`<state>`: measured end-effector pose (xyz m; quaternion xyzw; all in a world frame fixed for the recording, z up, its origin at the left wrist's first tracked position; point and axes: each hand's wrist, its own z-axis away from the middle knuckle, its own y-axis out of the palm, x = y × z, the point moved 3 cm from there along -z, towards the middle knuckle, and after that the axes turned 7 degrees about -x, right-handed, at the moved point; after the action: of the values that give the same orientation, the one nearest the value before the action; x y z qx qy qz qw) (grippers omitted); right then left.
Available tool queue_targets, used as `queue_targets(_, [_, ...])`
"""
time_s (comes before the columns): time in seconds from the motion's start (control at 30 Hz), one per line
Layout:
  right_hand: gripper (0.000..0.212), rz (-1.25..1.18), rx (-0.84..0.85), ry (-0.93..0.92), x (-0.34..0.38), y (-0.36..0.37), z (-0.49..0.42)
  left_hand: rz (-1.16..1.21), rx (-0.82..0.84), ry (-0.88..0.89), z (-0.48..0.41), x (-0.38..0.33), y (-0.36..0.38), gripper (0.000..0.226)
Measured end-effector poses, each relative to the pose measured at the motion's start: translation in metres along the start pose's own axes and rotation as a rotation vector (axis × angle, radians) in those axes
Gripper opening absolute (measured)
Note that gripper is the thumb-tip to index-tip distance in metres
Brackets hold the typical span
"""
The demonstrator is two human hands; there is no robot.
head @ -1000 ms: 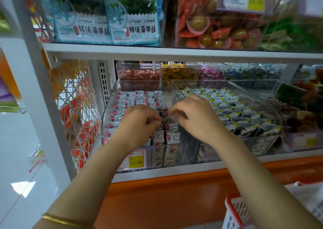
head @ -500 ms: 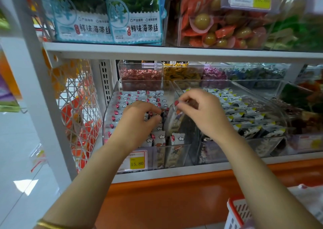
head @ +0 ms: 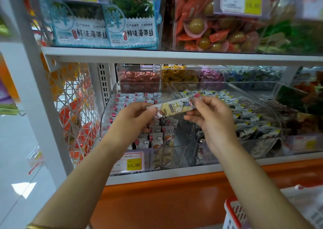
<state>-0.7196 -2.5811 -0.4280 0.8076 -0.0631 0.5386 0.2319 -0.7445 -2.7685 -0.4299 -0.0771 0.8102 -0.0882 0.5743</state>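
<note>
Two hands (head: 134,118) (head: 212,119) pinch a flat, glossy rectangular snack packet (head: 174,106) by its ends.

This is a self-service food shop. White metal shelves (head: 174,56) run across the frame, stocked with printed seaweed packs (head: 132,29) at the upper left and clear bins (head: 109,110) of loose wrapped snacks (head: 157,130) in the middle. Yellow price labels (head: 133,164) reading 15.80, 8.80 and 10.80 are fixed to the bin fronts, and the corner of a red-and-white shopping basket (head: 234,213) shows at the lower right.
</note>
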Motion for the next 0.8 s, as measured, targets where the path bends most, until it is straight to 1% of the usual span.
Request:
queue_targets(0.1, [0.007, -0.084, 0.04, 0.103, -0.004, -0.0007, 0.0017, 0.202, -0.029, -0.147, -0.0014, 0.0059, -0.0029, 0.019])
queue_targets(0.2, [0.009, -0.164, 0.07, 0.211, -0.006, 0.001, 0.0041, 0.465, -0.038, -0.282, -0.0015, 0.0062, -0.0039, 0.013])
queue_targets(0.27, [0.011, -0.223, 0.08, 0.29, -0.0072, 0.0017, 0.0049, 0.66, -0.02, -0.347, -0.002, 0.0049, -0.0037, 0.013])
queue_targets(0.33, [0.009, -0.272, 0.08, 0.361, -0.0076, 0.002, 0.0049, 0.785, -0.007, -0.39, -0.0021, 0.004, -0.0031, 0.013])
queue_targets(0.4, [0.011, -0.337, 0.086, 0.418, -0.0081, 0.0025, 0.0041, 0.85, -0.005, -0.418, -0.0023, 0.005, -0.0025, 0.011])
queue_targets(0.47, [0.008, -0.399, 0.098, 0.45, -0.0082, 0.0042, 0.0038, 0.895, 0.001, -0.437, -0.0031, 0.0066, -0.0018, 0.009])
queue_targets(0.6, [0.013, -0.512, 0.134, 0.491, -0.0084, 0.0075, 0.0047, 0.977, 0.011, -0.466, -0.0057, 0.0093, -0.0027, 0.014])
queue_targets(0.73, [0.021, -0.495, 0.175, 0.474, -0.0088, 0.0061, 0.0041, 0.96, 0.059, -0.425, -0.0084, 0.0088, -0.0083, 0.009])
queue_targets(0.8, [0.021, -0.458, 0.173, 0.442, -0.0095, 0.0052, 0.0032, 0.927, 0.072, -0.401, -0.008, 0.0078, -0.0107, 0.019])
